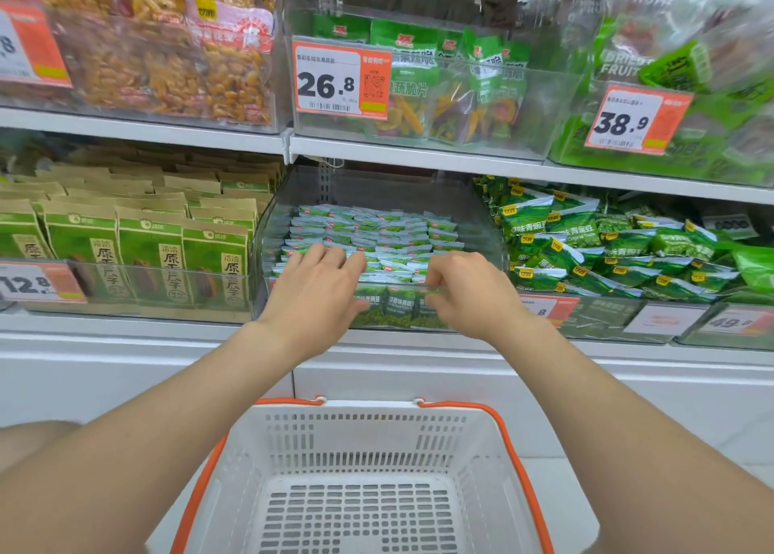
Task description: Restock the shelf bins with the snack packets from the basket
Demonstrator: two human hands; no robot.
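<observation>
Clear, glossy plastic bin [488, 235] with rounded corners holds flat green-and-white packets [377, 227] in overlapping rows. Left hand [318, 285] lies on the packets, fingers straight. Right hand [465, 289], just beside it, has fingers curled at the bin's front lip; whether it grips a packet cannot be determined. Below both wrists: white slotted plastic basket [364, 432], orange handles. Bin stands on a white shop shelf [125, 336].
</observation>
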